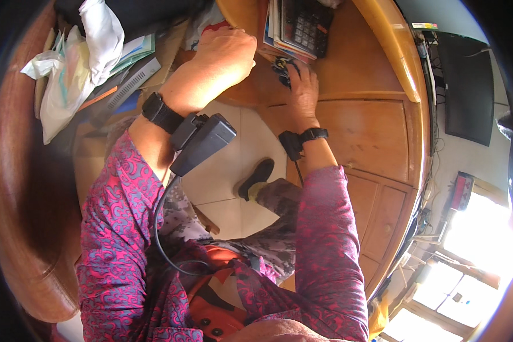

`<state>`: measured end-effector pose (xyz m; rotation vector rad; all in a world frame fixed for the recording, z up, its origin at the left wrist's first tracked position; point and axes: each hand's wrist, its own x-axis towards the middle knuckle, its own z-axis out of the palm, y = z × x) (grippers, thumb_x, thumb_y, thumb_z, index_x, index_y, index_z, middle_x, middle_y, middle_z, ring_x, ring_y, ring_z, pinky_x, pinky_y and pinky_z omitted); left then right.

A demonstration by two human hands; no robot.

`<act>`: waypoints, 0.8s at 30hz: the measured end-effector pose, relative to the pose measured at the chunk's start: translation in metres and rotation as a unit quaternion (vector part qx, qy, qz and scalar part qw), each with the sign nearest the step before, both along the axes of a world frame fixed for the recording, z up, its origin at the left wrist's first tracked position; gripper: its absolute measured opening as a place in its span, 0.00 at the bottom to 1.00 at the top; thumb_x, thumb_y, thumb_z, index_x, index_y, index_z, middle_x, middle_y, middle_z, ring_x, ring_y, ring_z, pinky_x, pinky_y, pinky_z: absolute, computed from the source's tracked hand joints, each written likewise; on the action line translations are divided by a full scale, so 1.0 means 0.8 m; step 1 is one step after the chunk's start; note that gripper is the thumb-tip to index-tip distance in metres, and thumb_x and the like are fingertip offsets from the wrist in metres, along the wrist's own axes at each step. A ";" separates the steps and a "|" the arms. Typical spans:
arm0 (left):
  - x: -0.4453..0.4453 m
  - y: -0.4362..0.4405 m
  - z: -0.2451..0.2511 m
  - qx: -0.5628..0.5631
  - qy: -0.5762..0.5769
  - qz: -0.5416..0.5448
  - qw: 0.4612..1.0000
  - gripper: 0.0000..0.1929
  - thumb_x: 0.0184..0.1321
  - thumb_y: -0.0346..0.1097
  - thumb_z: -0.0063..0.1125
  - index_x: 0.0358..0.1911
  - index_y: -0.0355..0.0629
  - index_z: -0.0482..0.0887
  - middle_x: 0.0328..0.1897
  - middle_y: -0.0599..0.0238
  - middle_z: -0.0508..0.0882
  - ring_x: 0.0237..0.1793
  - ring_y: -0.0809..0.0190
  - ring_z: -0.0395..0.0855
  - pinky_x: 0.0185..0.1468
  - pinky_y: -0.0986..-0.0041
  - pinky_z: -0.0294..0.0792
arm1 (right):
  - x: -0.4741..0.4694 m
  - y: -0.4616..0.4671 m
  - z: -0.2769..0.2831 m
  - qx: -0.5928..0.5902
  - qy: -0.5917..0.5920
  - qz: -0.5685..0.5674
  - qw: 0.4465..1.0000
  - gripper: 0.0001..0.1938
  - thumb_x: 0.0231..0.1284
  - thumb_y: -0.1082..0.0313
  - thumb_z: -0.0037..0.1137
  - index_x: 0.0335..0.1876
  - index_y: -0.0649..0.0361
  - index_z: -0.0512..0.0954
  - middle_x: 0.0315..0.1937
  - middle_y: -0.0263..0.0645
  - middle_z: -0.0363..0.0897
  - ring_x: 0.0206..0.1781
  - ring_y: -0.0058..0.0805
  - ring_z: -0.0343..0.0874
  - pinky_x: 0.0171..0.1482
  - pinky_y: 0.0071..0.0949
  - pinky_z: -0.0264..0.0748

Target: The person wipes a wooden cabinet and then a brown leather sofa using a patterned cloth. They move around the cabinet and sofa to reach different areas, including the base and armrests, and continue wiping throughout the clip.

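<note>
My left hand (pixel 225 57) is raised at the upper middle with its fingers curled and turned away from me. Just beyond it shows a red item (pixel 216 27), mostly covered by the hand, so a grip on it cannot be made out. At the wooden desk's edge, my right hand (pixel 302 87) has its fingers bent over a small dark item with yellowish patches (pixel 281 70), whose kind is unclear. A black desk calculator (pixel 306 34) lies beyond that hand, on a stack of books and papers (pixel 273 32).
The wooden desk (pixel 359 64) with drawers (pixel 363 134) runs along the right. At left are a white plastic bag (pixel 68 94), folders (pixel 134 51) and a grey vented device (pixel 134 81). A black monitor (pixel 469 89) stands far right. Below is a tiled floor (pixel 216 171).
</note>
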<state>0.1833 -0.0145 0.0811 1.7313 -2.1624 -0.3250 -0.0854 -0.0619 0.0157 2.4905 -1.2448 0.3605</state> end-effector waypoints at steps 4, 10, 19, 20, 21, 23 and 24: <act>0.002 -0.001 0.001 0.004 0.013 -0.005 1.000 0.17 0.62 0.42 0.63 0.48 0.39 0.82 0.49 0.55 0.87 0.52 0.48 0.86 0.57 0.57 0.77 | -0.037 0.003 0.060 -0.053 0.165 -0.111 0.979 0.24 0.54 0.76 0.57 0.59 0.51 0.80 0.65 0.33 0.73 0.55 0.43 0.74 0.56 0.41 0.75; -0.002 0.003 -0.001 -0.079 0.020 0.016 0.997 0.11 0.58 0.40 0.68 0.36 0.41 0.90 0.41 0.57 0.89 0.46 0.51 0.88 0.45 0.60 0.79 | -0.055 0.007 0.152 -0.195 0.140 -0.089 0.967 0.26 0.55 0.68 0.61 0.63 0.43 0.78 0.68 0.28 0.69 0.67 0.40 0.69 0.64 0.45 0.69; 0.005 0.000 0.006 0.033 0.000 -0.011 0.999 0.15 0.63 0.41 0.63 0.47 0.38 0.83 0.48 0.54 0.87 0.52 0.48 0.86 0.57 0.57 0.77 | -0.052 0.016 0.051 -0.062 0.195 -0.049 0.978 0.25 0.56 0.71 0.59 0.62 0.42 0.79 0.68 0.29 0.71 0.68 0.38 0.69 0.62 0.42 0.71; 0.006 0.000 0.005 0.033 -0.005 -0.007 0.999 0.16 0.63 0.41 0.63 0.48 0.38 0.83 0.49 0.54 0.87 0.53 0.48 0.85 0.57 0.57 0.77 | -0.055 0.020 0.064 -0.051 0.180 -0.057 0.981 0.25 0.55 0.71 0.59 0.62 0.43 0.80 0.67 0.29 0.71 0.67 0.38 0.70 0.62 0.42 0.71; 0.007 -0.001 0.005 0.033 -0.008 -0.005 0.999 0.16 0.63 0.41 0.63 0.48 0.38 0.82 0.49 0.53 0.87 0.53 0.48 0.85 0.57 0.57 0.77 | -0.059 0.022 0.083 -0.101 0.141 -0.037 0.984 0.25 0.55 0.72 0.59 0.61 0.43 0.80 0.67 0.29 0.72 0.67 0.38 0.70 0.63 0.43 0.70; 0.006 -0.002 0.004 0.034 -0.011 -0.004 0.999 0.17 0.63 0.41 0.62 0.49 0.38 0.82 0.51 0.53 0.87 0.54 0.47 0.85 0.58 0.57 0.76 | -0.073 0.024 0.135 -0.178 0.083 -0.033 0.980 0.25 0.54 0.72 0.60 0.61 0.44 0.81 0.67 0.29 0.72 0.66 0.39 0.71 0.64 0.43 0.70; 0.006 -0.004 0.003 0.035 -0.011 -0.005 0.999 0.17 0.63 0.41 0.62 0.50 0.38 0.82 0.51 0.53 0.86 0.54 0.47 0.84 0.59 0.57 0.76 | -0.079 0.024 0.155 -0.228 0.081 -0.032 0.970 0.25 0.53 0.73 0.60 0.60 0.44 0.82 0.67 0.28 0.72 0.65 0.40 0.71 0.65 0.43 0.70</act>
